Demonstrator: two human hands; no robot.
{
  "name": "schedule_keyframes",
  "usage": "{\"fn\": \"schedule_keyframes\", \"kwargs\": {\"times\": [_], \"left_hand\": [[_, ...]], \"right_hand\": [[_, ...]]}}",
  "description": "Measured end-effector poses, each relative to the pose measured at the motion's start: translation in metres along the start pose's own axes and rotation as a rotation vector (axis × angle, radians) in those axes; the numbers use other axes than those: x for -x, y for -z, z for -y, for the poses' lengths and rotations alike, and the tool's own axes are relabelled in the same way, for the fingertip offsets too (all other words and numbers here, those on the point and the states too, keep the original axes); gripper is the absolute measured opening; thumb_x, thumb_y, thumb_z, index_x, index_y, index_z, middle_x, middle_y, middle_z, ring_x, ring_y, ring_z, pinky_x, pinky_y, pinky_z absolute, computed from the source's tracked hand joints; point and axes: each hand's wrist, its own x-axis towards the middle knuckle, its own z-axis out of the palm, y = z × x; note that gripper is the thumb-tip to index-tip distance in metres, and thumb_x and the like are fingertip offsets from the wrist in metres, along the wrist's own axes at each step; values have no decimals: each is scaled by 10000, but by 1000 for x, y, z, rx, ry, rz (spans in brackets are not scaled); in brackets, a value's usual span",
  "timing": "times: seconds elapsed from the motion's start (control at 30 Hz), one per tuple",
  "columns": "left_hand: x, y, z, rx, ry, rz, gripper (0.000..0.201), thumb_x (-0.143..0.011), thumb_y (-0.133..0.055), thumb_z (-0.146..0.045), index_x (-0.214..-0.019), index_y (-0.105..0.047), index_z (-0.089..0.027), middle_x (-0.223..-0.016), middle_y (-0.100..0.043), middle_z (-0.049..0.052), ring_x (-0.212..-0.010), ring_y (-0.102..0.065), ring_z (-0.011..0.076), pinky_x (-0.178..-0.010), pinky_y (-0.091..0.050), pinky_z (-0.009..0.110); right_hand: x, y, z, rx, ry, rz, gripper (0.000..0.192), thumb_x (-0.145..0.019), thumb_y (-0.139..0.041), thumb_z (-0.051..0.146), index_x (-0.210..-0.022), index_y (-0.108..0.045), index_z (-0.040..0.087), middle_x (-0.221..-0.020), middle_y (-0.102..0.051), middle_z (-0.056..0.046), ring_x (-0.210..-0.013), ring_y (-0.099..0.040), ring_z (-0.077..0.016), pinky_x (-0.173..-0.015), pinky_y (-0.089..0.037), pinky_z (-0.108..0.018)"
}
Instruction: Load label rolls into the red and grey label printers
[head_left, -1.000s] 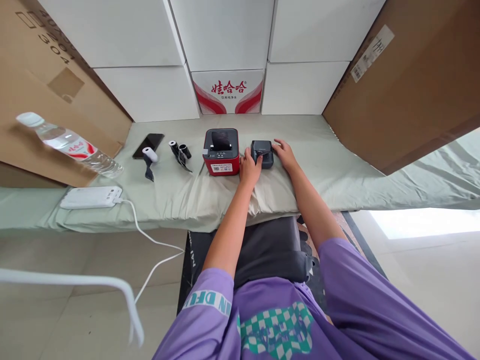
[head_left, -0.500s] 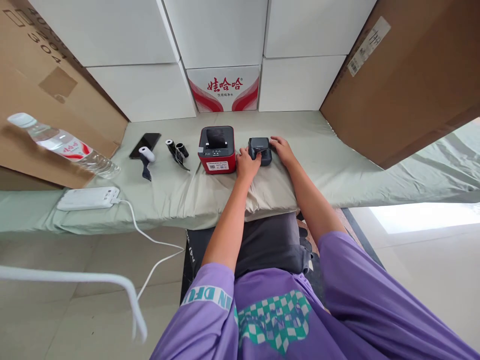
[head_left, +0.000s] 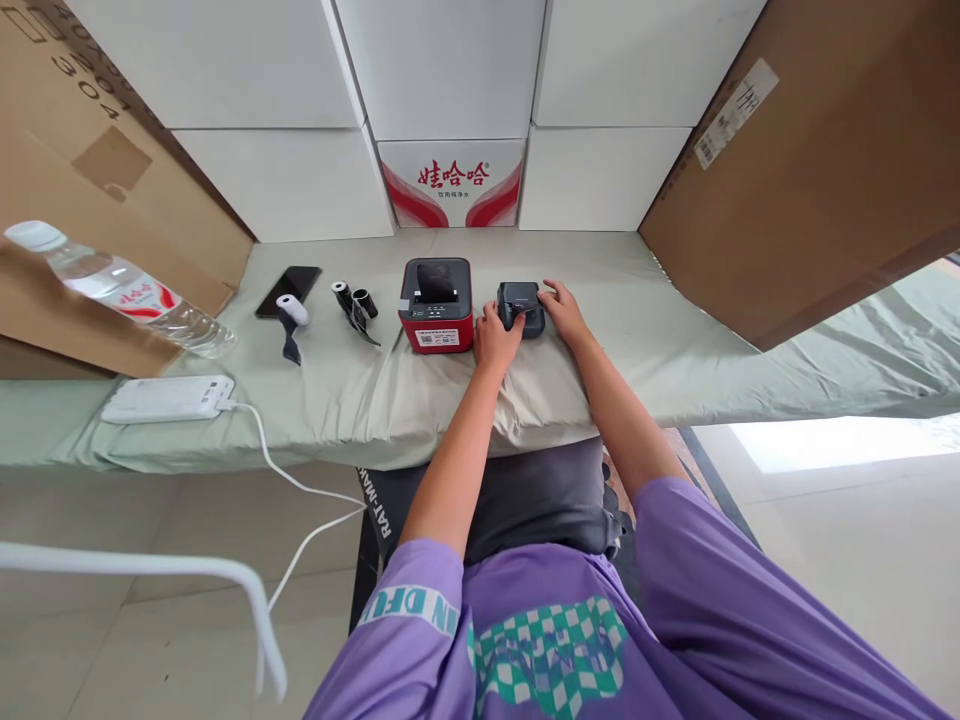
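A small dark grey device point(head_left: 519, 297), which looks like a portable label printer, rests on the cloth-covered surface between my two hands. My left hand point(head_left: 496, 340) grips its left side, with the thumb across its front. On the opposite side, my right hand point(head_left: 564, 312) has its fingers curled against the device's upper right edge. What the fingertips do is too small to make out. Just left of my left hand stands a red and black printer point(head_left: 436, 308), with a dark opening on top and a white label on its front.
Further left lie black rolls point(head_left: 352, 308), a white roll with a dark strip point(head_left: 291, 315) and a phone point(head_left: 289, 290). A white power bank point(head_left: 169, 399) has a cable plugged in. A water bottle point(head_left: 131, 292) leans by a cardboard box point(head_left: 90, 180). White boxes point(head_left: 442, 70) line the back.
The camera view has shifted slightly. My right hand's fingers have closed in on the device's right edge. My left hand stays at the left side.
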Motion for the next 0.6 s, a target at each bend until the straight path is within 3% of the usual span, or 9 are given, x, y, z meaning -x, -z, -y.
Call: {"fn": "schedule_keyframes", "kwargs": {"times": [0.23, 0.47, 0.6], "left_hand": [[0, -1, 3, 79, 19, 7, 706, -989, -678, -453, -1581, -425, -163, -1602, -554, 217, -1517, -495, 355, -1237, -394, 461], [-3, -1, 6, 142, -21, 6, 632, -962, -715, -362, -1528, -486, -201, -1622, -562, 152, -1534, -478, 354, -1260, -397, 497], [-8, 1, 11, 304, -57, 75, 557, -1021, -589, -238, -1563, -464, -219, -1650, -537, 120, -1551, -488, 273, -1291, -382, 436]], "right_hand": [[-2, 2, -4, 21, -3, 23, 927, -753, -656, 754, -1429, -577, 125, -1270, -764, -209, -1281, -693, -346, -1214, -473, -521], [-6, 3, -8, 27, -9, 39, 885, -784, -624, 737, -1427, -585, 131, -1322, -743, -208, -1302, -676, -338, -1219, -469, -514], [-6, 4, -9, 16, 8, 49, 743, -804, -604, 712, -1344, -646, 204, -1352, -746, -145, -1321, -655, -317, -1232, -451, -518]]}}
